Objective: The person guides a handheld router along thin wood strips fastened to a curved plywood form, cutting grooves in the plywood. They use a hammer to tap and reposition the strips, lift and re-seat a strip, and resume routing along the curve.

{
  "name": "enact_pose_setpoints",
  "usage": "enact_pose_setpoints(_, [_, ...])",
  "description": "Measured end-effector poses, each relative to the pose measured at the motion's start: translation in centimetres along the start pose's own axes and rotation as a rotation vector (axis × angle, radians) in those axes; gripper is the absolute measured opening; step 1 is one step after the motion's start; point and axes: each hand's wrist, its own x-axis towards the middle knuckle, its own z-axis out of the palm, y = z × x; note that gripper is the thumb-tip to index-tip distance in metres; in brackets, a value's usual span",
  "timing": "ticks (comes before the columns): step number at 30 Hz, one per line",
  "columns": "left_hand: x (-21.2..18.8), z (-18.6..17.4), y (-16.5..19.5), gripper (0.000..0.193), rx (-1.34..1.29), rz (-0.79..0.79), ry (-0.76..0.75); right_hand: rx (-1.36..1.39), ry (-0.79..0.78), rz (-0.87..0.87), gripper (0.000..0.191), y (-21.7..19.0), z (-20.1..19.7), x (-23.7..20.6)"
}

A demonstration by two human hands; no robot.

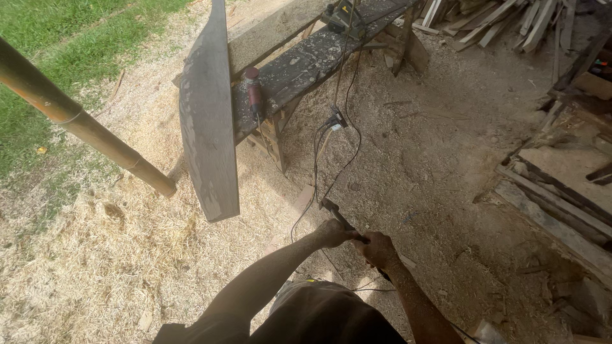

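Note:
My left hand (333,233) and my right hand (378,248) are close together low in the view, both closed around a dark hammer (336,213) whose head points up and to the left. A black cable (317,172) runs from near my hands up to a plug block (336,121) and on to a power tool (339,15) on the bench. A long dark plank (208,114) stands on end to the left of my hands, leaning against the wooden workbench (299,67).
A bamboo post (83,121) slants across the left, with grass behind it. Sawdust and shavings cover the ground. Stacked boards (561,204) lie at the right and scrap wood (503,22) at the top right. A red-brown cylindrical tool (254,89) rests on the bench.

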Motion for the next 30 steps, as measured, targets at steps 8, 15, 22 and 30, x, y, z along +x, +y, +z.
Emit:
enact_pose_setpoints(8, [3.6, 1.9, 1.4, 0.04, 0.015, 0.211, -0.162, 0.171, 0.226, 0.15, 0.037, 1.4, 0.6, -3.8])
enact_pose_setpoints(15, [3.7, 8.8, 4.2, 0.042, 0.261, 0.908, -0.28, 0.366, 0.597, 0.41, 0.031, 7.0, 5.3, -10.6])
enact_pose_setpoints(22, [-3.0, 21.3, 9.7, 0.058, 0.472, 0.556, -0.801, 0.323, 1.186, 0.631, 0.027, 14.1, 15.2, -23.8])
enact_pose_setpoints(30, [-14.8, 35.6, 14.3, 0.092, 0.783, 1.026, -0.899, 0.889, 1.21, 1.282, 0.035, 11.2, 21.0, -42.1])
